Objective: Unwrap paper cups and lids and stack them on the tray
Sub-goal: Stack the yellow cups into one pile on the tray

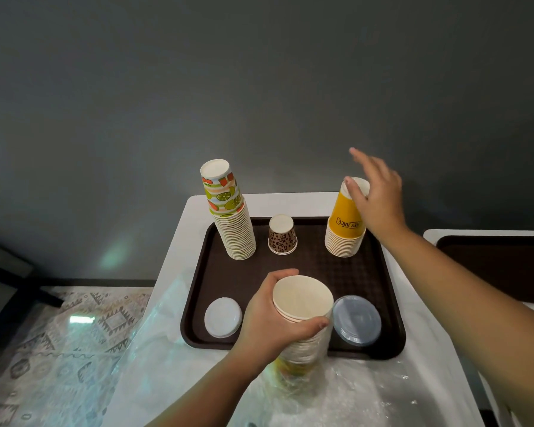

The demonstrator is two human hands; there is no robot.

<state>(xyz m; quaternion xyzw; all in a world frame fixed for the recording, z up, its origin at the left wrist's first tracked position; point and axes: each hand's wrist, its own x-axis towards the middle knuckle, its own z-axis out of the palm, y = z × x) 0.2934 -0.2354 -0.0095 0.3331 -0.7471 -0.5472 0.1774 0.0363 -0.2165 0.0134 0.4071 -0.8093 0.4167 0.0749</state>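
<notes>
— Cups first: where were they?

— Cups sat in several places. The left hand (pixel 267 315) was curled round an open-mouthed sleeve of cups (pixel 304 322), mouth up, held at the near edge of the brown tray (pixel 318 272); the lower end of that sleeve was still inside clear plastic wrap (pixel 321 392) on the white table (pixel 195 217). At the far left of the tray stood a tall upside-down fruit-print stack (pixel 228 217), beside it a single small brown-patterned cup (pixel 282 235), also inverted, and at the far right an inverted yellow stack (pixel 346 224) with lettering on its top cup.

— And the right hand?

— The right hand (pixel 375 192) was over the yellow stack, fingers spread and fairly straight, one fingertip touching the top cup's base, clamped on nothing.

— Lids?

— A white lid (pixel 223 317) lay flat on the tray's near left corner, just left of the gripping hand; a greyish pile of clear lids (pixel 358 320) lay on the near right, touching or nearly touching the held sleeve.

— Anything around the table?

— A second dark tray (pixel 500 257) on another white surface to the right, a patterned floor (pixel 59 340) to the left, and a grey wall (pixel 259 87) behind
</notes>
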